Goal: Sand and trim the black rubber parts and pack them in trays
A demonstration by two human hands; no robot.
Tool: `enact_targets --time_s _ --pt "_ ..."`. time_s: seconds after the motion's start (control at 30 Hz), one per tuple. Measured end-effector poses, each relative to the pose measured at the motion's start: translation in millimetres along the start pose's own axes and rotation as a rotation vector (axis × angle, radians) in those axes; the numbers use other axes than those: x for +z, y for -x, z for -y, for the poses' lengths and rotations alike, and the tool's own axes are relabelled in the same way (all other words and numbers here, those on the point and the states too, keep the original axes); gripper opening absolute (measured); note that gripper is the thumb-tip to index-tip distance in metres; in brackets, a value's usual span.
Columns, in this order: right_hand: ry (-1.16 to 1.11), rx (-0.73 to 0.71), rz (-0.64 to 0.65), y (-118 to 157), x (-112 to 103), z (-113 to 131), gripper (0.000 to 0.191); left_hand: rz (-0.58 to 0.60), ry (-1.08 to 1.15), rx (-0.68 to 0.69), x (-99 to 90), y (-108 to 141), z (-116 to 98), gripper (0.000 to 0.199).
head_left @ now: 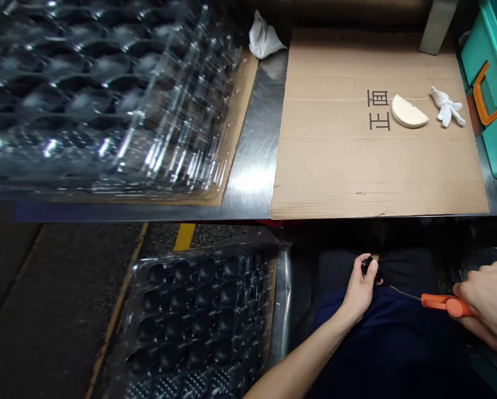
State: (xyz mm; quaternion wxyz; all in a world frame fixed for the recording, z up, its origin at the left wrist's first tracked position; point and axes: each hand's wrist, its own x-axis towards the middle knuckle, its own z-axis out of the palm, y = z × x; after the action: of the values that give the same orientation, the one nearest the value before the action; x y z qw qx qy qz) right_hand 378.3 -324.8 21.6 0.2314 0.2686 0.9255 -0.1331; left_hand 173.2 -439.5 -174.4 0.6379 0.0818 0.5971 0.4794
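Observation:
My left hand (361,285) is closed around a small shiny black part (370,268), held low over my lap. Part of it is hidden by the fingers, so its exact kind cannot be made out. Wrapped around the orange handle of a thin-bladed tool (442,302) is my right hand (492,305). The slim metal tip points left, close to the black part, and I cannot tell whether it touches. Both hands are below the front edge of the workbench.
Clear moulded trays (82,100) are stacked on the bench at left. More trays (198,310) with dark round pockets stand lower down. A cardboard sheet (323,166) carries a cream half-round pad (409,112) and a twisted white scrap (447,106). A teal crate (496,122) is at right.

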Motion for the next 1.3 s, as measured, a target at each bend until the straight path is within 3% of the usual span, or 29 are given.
enact_targets --time_s 0.07,0.2,0.37,0.57,0.73,0.9,1.1,1.3 --pt "-0.026 0.002 0.041 -5 -4 -2 0.036 0.023 -0.114 0.089 -2.3 2 1 0.058" --pt "-0.008 0.064 0.165 -19 -18 -8 0.035 0.078 -0.204 0.142 -1.4 4 2 0.056" --pt "-0.020 0.120 0.323 -31 -27 -8 0.036 -0.006 -0.119 0.164 -4.4 0 1 0.053" --pt "-0.084 0.103 0.373 -38 -23 -7 0.033 -0.029 -0.088 0.158 -15.8 -5 5 0.050" --pt "-0.070 0.121 0.444 -51 -27 -16 0.032 0.059 -0.170 0.162 -16.9 -6 3 0.055" --pt "0.015 0.166 0.429 -58 -34 -19 0.029 0.094 -0.175 0.227 -14.4 -15 -4 0.055" --pt "-0.008 0.149 0.384 -57 -32 -18 0.030 0.127 -0.161 0.104 -23.7 -27 6 0.056" --pt "-0.030 0.152 0.381 -61 -35 -16 0.029 0.157 0.009 0.010 -31.8 -24 7 0.058"
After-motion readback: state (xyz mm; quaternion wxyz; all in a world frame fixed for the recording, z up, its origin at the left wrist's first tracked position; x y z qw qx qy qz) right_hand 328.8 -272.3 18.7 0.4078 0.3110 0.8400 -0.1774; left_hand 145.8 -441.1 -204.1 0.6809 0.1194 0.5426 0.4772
